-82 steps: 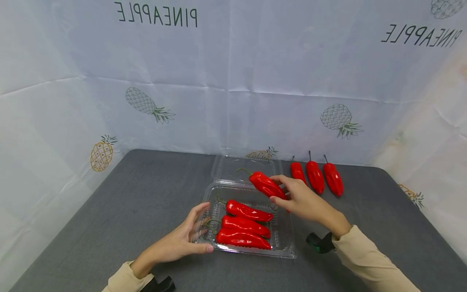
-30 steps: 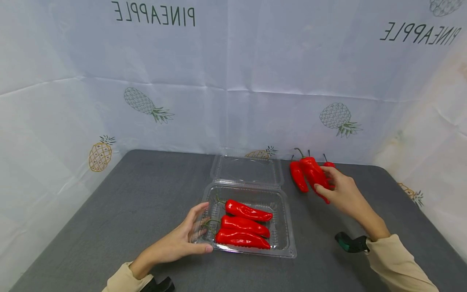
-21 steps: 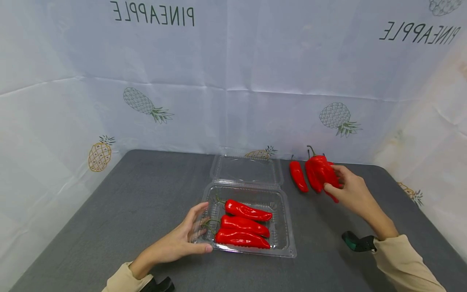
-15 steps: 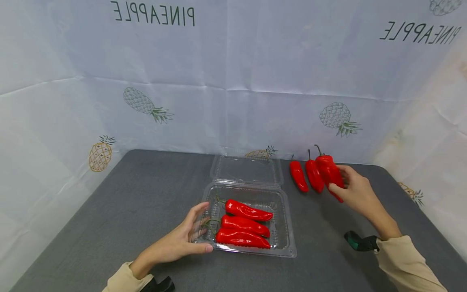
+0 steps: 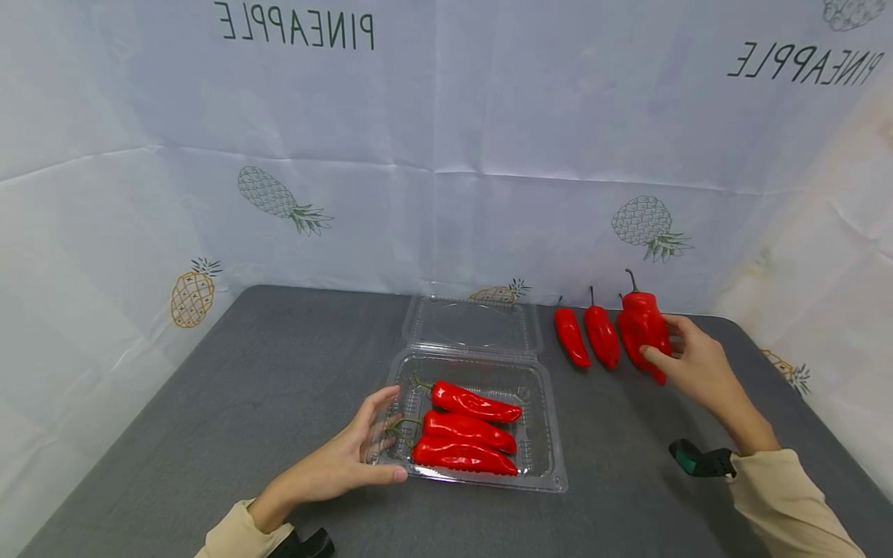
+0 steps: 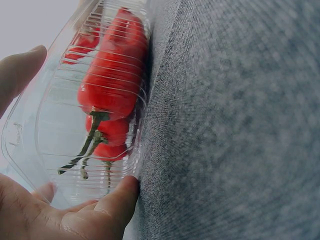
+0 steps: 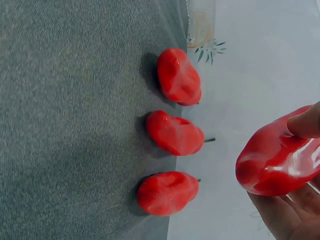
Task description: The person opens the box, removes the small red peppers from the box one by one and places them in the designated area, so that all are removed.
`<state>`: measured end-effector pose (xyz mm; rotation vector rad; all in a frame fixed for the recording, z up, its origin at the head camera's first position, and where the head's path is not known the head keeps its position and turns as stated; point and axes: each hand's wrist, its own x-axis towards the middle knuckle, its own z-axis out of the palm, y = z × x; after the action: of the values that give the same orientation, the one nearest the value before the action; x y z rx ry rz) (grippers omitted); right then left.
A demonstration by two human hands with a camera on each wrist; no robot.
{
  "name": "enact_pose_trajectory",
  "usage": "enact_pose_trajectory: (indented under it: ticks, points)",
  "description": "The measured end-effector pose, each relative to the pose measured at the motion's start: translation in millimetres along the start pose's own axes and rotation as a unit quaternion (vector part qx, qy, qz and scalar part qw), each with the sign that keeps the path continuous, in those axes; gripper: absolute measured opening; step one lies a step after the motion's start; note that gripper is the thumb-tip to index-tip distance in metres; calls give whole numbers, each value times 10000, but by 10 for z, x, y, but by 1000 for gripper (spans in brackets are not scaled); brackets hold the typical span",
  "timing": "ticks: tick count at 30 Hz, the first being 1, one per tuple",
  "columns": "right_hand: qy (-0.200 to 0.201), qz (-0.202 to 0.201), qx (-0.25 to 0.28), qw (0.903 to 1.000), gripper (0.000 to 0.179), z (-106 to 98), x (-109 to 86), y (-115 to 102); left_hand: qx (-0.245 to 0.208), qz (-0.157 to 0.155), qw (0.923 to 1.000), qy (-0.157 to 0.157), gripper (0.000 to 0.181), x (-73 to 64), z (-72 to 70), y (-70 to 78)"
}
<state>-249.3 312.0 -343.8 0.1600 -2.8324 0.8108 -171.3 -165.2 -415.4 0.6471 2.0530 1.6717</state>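
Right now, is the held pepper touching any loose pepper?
Apart: the right wrist view shows backdrop between the held pepper and all three loose peppers.

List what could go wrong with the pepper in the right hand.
The held pepper looks smooth and glossy, so it might slip from the right hand. Lowered here, it could bump the loose peppers on the table. Those lie close to the table's far edge, so a knock might push one off.
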Motion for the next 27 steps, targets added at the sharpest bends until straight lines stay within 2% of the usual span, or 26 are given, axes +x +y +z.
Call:
enact_pose_trajectory:
  ticks: [14, 27]
  points:
    - [116, 82, 3, 9999, 66, -5, 40, 201, 3, 7, 10000, -12, 99, 0, -2, -7]
    - [253, 559, -106, 9981, 74, -29, 117, 430, 29, -16, 10000, 35, 99, 3, 1, -2]
